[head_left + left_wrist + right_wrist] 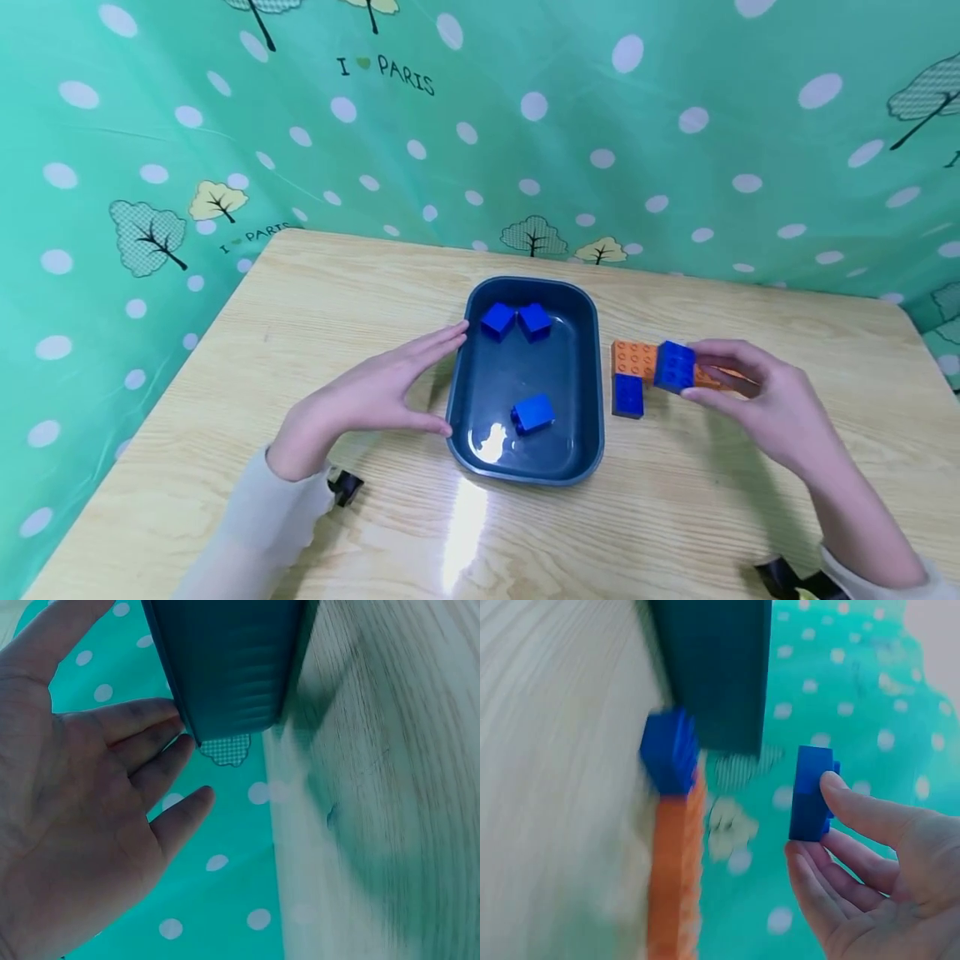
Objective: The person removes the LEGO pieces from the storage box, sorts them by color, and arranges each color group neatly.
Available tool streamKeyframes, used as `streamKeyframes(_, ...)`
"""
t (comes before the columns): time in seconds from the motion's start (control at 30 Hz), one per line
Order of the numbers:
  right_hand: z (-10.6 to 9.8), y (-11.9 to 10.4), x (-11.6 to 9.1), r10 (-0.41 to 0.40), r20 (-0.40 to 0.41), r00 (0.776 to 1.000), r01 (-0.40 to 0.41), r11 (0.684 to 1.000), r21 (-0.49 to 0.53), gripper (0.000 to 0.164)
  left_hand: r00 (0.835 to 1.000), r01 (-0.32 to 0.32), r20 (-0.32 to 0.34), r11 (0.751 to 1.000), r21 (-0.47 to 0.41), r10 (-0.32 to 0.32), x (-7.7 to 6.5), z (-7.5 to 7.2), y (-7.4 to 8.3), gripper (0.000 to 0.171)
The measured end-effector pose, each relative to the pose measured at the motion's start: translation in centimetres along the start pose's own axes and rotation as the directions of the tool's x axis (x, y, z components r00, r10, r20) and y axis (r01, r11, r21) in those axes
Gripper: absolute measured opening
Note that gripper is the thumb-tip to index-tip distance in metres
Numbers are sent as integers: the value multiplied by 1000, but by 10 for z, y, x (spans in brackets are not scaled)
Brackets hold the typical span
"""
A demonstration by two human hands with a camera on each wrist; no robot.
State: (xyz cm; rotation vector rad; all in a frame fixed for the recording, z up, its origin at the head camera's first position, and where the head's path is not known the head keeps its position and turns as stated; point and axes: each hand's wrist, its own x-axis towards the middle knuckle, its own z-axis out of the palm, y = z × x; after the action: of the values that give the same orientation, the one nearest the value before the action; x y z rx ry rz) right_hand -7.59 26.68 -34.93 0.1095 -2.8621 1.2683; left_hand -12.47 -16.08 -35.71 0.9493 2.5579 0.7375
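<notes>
Between thumb and fingers my right hand [765,396] pinches a blue toy brick [675,367], raised over the orange bricks [633,359] right of the bin. In the right wrist view that blue brick [810,793] stands apart from the table, its studs facing the palm. Another blue brick [627,396] sits against the near left end of the orange ones. My left hand [375,387] touches the left rim of the dark blue bin [461,375], fingers extended and thumb spread. Inside the bin lie three blue bricks, two at the far end and one brick [533,414] nearer.
The bin stands mid-table on a light wooden table [360,283]. Behind the table hangs a green dotted curtain [480,125]. Black straps [345,487] show at both wrists.
</notes>
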Motion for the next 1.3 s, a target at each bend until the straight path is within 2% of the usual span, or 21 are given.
streamKeyframes(0.1,-6,16,-4,36,37,999,-35,999,-31,50,1000,16,5,1000,-1,-16,-1,-2,0,109)
streamKeyframes(0.23,-2,29,-7,21,80,997,-15,998,-67,49,1000,24,11,1000,10,-25,-1,-4,1,109)
streamKeyframes(0.57,20,28,-5,-6,159,987,28,990,-138,51,1000,3,2,1000,3,-3,-1,-3,2,109)
streamKeyframes(0.73,28,24,-3,-37,139,990,62,982,-178,51,1000,-6,1,1000,4,6,1,-2,2,109)
streamKeyframes(0.93,36,20,0,-2,122,993,21,987,-158,50,1000,0,4,1000,2,0,3,-2,2,108)
streamKeyframes(1.07,35,17,-2,12,103,995,4,989,-150,51,1000,-9,2,1000,5,9,4,-2,2,108)
streamKeyframes(1.3,30,5,-2,-12,51,999,19,991,-133,47,1000,-8,9,1000,8,8,4,-2,2,107)
